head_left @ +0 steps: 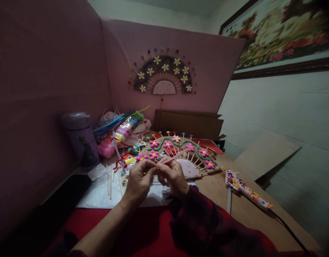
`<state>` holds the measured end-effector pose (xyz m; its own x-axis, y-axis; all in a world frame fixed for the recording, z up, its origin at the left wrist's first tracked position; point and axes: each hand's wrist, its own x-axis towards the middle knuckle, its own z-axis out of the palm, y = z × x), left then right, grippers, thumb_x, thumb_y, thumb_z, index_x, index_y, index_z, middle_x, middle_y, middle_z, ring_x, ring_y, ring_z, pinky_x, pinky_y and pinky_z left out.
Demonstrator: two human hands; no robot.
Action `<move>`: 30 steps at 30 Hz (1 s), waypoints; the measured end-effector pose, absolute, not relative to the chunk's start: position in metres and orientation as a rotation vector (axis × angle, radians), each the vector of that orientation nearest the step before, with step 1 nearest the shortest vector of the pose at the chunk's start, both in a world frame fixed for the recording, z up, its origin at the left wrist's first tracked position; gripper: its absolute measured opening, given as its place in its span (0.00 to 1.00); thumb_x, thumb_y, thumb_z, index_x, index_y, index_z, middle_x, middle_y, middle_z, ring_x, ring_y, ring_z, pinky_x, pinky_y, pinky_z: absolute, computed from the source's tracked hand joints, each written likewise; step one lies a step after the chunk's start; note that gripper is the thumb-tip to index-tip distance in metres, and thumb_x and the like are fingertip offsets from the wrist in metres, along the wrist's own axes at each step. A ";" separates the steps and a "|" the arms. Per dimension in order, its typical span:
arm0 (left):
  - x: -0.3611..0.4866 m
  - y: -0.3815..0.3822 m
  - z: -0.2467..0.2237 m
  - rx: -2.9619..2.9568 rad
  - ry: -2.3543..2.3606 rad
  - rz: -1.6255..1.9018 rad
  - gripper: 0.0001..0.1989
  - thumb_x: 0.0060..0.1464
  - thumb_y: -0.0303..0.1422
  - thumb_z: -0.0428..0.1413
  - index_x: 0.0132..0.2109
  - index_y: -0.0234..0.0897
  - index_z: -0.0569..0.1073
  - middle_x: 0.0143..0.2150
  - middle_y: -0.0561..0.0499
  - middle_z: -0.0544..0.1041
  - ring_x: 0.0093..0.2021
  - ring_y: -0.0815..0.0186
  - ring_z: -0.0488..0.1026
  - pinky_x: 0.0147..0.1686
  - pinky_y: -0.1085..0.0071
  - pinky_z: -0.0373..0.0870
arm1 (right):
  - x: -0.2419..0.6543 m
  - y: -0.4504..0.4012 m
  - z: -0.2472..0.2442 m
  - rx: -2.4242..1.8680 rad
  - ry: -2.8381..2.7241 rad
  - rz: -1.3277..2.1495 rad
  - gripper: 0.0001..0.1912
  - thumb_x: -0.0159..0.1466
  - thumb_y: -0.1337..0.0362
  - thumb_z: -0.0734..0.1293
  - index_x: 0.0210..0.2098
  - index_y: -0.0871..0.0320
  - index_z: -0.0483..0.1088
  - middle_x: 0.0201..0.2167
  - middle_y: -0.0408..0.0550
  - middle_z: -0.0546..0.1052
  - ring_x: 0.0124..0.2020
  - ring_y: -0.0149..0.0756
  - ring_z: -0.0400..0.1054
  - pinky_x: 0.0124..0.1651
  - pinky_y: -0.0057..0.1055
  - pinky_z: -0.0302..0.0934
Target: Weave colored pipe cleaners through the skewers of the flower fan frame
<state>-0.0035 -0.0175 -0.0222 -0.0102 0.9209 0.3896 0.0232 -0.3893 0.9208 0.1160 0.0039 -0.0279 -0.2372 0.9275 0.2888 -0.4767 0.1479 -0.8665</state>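
A pink pipe cleaner [176, 156] slants up to the right out of my fingers. My left hand [139, 182] pinches its lower end, fingertips together. Beside it, my right hand [173, 177] has thumb and fingers closed on the same pipe cleaner, and the two hands almost touch. Just behind them lies a fan-shaped craft [168, 144] of twine and sticks, with pink clay flowers, a green wavy line and a pale dotted half-circle [190, 169] at its base. My hands hide part of its lower left.
At the left stand a purple bottle [82, 141] and a pile with blue pipe cleaners [111, 123] and a packet of coloured clay [128, 126]. A flower-patterned glue gun [248, 191] with a black cord lies right. Another decorated fan [164, 67] hangs on the pink panel behind.
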 end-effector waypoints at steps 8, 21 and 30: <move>-0.003 -0.017 -0.023 1.520 1.047 1.536 0.05 0.46 0.34 0.57 0.29 0.36 0.72 0.19 0.54 0.71 0.17 0.72 0.64 0.14 0.78 0.58 | 0.114 0.005 -0.030 -0.535 -1.100 1.465 0.10 0.53 0.62 0.67 0.24 0.60 0.63 0.11 0.35 0.65 0.09 0.21 0.53 0.10 0.19 0.47; -0.004 -0.019 -0.017 1.525 0.979 1.501 0.06 0.48 0.33 0.56 0.30 0.34 0.70 0.17 0.56 0.68 0.14 0.75 0.61 0.13 0.79 0.58 | 0.114 0.002 -0.024 -0.468 -1.073 1.570 0.09 0.52 0.64 0.67 0.22 0.60 0.63 0.12 0.36 0.64 0.09 0.21 0.51 0.09 0.19 0.47; -0.004 -0.019 -0.017 1.456 1.002 1.471 0.09 0.47 0.35 0.58 0.28 0.33 0.70 0.17 0.56 0.68 0.14 0.75 0.62 0.11 0.79 0.58 | 0.114 0.000 -0.028 -0.560 -1.233 1.330 0.12 0.55 0.59 0.67 0.26 0.59 0.62 0.11 0.33 0.64 0.09 0.22 0.55 0.12 0.19 0.49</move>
<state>-0.0043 -0.0186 -0.0172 0.0022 0.9368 0.3499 -0.0174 -0.3498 0.9367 0.1136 0.0004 -0.0277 -0.2068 0.9167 0.3419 -0.4103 0.2359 -0.8809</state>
